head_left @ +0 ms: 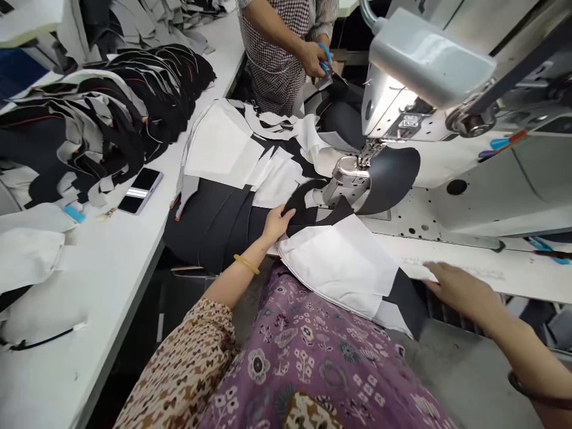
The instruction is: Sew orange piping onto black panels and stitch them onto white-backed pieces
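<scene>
Far L: white side table (120, 262) w/ black cord (49, 338), then long pile of black + grey cut fabric pieces (134, 95), orange-red lines on some; smartphone (140, 185) lies near it, screen up. More grey offcuts (147, 24) in bg. Next, stacked dark fabric panels (214, 220) w/ white pieces (223, 149) on top. L hand (276, 225), yellow bangle (246, 264) on wrist, pinches a black fabric edge (304, 210) btwn thumb + fingers. Behind, co-worker in checked apron (279, 83) (what looks like a pocket, inside hidden) grips blue-handled scissors (325, 58). Centre: white-and-black fabric panel (344, 262) at front of sewing machine (429, 59), draping over person's purple floral apron (313, 357); machine lamp on, metal post bed (348, 173) just beyond panel. R hand (465, 292) half-curled at edge of white machine table (491, 271), near panel's dark corner; can't tell if gripping. Far R: blue-handled tool (552, 247) on table; below, grey + dark scraps (560, 328), what holds them unclear
</scene>
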`<state>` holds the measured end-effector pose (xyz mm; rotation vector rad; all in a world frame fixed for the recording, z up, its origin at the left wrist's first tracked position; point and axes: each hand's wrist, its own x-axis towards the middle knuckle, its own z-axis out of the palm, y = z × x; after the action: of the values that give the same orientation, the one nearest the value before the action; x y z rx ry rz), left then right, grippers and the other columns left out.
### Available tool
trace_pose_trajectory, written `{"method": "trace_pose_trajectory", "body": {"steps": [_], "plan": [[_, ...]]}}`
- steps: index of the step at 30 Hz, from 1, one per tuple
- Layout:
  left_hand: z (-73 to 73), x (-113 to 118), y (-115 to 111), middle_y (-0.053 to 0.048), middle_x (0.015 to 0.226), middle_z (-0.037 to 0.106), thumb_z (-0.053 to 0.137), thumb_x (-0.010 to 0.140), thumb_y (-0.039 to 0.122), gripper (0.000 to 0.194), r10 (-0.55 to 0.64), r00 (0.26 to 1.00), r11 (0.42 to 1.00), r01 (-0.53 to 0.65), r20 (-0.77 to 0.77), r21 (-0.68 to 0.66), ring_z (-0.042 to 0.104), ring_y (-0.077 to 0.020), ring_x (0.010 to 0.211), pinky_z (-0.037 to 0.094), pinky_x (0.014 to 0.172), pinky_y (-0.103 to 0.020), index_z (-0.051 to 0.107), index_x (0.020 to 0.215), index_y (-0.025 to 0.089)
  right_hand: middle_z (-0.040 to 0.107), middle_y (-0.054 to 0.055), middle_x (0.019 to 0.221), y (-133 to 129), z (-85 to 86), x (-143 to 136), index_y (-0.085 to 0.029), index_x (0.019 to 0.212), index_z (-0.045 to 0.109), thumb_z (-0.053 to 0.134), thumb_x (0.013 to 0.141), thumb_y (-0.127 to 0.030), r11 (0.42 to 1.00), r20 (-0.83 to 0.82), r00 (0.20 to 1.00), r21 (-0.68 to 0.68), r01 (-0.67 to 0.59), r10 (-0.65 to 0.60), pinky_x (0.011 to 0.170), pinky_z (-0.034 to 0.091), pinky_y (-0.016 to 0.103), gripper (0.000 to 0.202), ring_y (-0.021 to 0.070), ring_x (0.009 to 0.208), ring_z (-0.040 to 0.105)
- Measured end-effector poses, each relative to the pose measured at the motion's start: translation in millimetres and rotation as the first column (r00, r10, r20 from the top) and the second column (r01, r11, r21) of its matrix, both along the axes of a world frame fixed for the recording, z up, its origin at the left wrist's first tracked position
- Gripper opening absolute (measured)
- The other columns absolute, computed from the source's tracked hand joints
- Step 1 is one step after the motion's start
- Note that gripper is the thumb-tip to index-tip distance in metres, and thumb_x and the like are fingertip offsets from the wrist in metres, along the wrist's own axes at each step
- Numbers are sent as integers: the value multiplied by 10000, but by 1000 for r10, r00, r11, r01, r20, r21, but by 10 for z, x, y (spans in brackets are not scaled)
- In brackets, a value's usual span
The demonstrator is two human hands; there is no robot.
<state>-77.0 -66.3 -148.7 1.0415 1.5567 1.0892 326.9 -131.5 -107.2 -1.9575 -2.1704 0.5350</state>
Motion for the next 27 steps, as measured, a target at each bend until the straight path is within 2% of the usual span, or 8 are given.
{"method": "trace_pose_trajectory", "body": {"steps": [2,5,8,10,13,15,21,27], "plan": [[105,94,-19,-38,863,681,575,766,421,280,-22,998,999,21,62,28,618,-184,877,483,813,-313,626,884,173,636,101,1014,155,164,-455,-200,947,632,476,758,-496,976,-97,976,-85,-203,195,696,453,367,384,238,861,598],[332,239,-92,-32,914,687,609,737,470,358,-65,981,992,43,183,121,621,-169,873,495,802,-283,632,934,172,575,79,1156,478,375,-1292,-181,1123,561,423,829,-492,939,-342,880,19,-344,329,922,397,347,450,198,1060,531],[530,273,-173,-22,897,689,679,696,440,345,-133,960,978,86,248,191,620,-163,847,491,781,-263,648,922,181,539,78,1190,819,447,-1891,-151,1142,528,483,793,-504,908,-581,748,-35,-418,322,940,375,316,499,179,1074,504],[597,219,-211,-16,890,687,679,708,424,325,-162,961,973,118,225,199,619,-158,832,485,775,-259,650,930,189,569,54,1025,970,422,-2074,-144,1040,544,518,766,-501,868,-681,656,-59,-493,326,838,402,282,451,148,920,520],[622,112,-221,-20,927,680,657,736,412,317,-196,964,968,161,180,195,615,-167,859,472,813,-275,647,965,193,470,-9,732,1029,337,-2146,-147,914,519,520,765,-470,839,-743,558,10,-544,370,646,360,226,355,87,670,413],[639,84,-188,-29,920,674,623,760,430,326,-224,968,961,201,112,189,608,-177,869,465,821,-286,648,972,183,405,-19,675,994,293,-2152,-146,819,481,484,787,-438,845,-733,556,49,-533,393,598,317,216,294,76,627,351],[778,272,66,-12,782,661,589,783,420,249,-216,922,925,299,-321,236,590,-159,741,449,688,-250,660,806,182,434,-8,650,931,340,-2083,-160,764,400,410,815,-348,900,-519,770,-2,-436,372,572,271,222,195,83,582,354],[837,481,353,17,791,681,507,842,384,245,-166,926,902,281,-339,327,606,-141,729,462,672,-225,661,886,199,513,15,706,1001,615,-1823,-176,786,424,340,873,-374,907,-211,883,57,-417,419,571,215,232,232,110,610,417]]}}
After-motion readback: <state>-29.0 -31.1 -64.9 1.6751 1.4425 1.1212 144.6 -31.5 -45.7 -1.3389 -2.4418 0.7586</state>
